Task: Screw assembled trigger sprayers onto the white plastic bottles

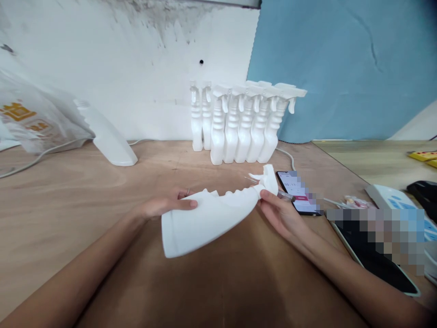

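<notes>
A white spray bottle [208,218] is held sideways above the wooden table, its base to the left and its trigger head [269,181] to the right. My left hand [170,202] grips the body near the base, thumb on top. At the neck, just under the trigger head, my right hand [278,207] closes its fingers. A thin pointed metal tool with a clear handle [286,196] also sticks out by the right hand; how it is held is partly hidden.
Several white spray bottles [244,127] with trigger heads stand by the wall. A headless bottle [112,136] stands at the left near a plastic bag [34,109]. To the right lie a phone [293,187], a dark tablet-like device [368,259] and a white power strip [385,198].
</notes>
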### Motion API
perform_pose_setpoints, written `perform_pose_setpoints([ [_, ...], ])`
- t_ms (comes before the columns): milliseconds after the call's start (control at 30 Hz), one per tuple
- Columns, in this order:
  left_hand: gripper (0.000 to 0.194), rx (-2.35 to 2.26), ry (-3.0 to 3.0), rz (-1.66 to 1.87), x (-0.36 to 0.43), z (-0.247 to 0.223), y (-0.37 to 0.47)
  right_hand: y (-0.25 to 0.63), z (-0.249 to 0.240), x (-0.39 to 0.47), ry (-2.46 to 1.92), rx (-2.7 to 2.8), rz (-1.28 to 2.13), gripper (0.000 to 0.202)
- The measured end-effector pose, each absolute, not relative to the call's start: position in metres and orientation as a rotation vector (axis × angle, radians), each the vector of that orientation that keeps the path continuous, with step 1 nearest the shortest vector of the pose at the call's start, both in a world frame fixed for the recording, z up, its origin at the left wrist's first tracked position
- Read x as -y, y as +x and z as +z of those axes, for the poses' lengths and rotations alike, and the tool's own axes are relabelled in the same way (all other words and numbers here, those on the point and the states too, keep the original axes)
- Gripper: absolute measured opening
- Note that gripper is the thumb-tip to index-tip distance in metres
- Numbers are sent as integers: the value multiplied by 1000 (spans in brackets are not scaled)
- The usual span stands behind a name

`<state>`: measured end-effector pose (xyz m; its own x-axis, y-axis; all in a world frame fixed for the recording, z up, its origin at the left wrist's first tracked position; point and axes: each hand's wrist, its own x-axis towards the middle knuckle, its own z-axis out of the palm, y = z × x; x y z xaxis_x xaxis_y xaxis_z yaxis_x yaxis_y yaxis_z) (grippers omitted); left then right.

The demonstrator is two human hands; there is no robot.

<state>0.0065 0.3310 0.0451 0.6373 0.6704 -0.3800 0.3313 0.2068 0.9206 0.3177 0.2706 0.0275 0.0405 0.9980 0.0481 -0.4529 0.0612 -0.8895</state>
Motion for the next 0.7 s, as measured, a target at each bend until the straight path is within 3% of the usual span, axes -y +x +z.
perform_pose_setpoints([
  [133,49,-881,1271,312,-335,36,-1,319,34,-266,-743,924,1403,49],
  [700,50,-907,1329,237,-337,37,-2,317,28,-269,-780,945,1469,48],
])
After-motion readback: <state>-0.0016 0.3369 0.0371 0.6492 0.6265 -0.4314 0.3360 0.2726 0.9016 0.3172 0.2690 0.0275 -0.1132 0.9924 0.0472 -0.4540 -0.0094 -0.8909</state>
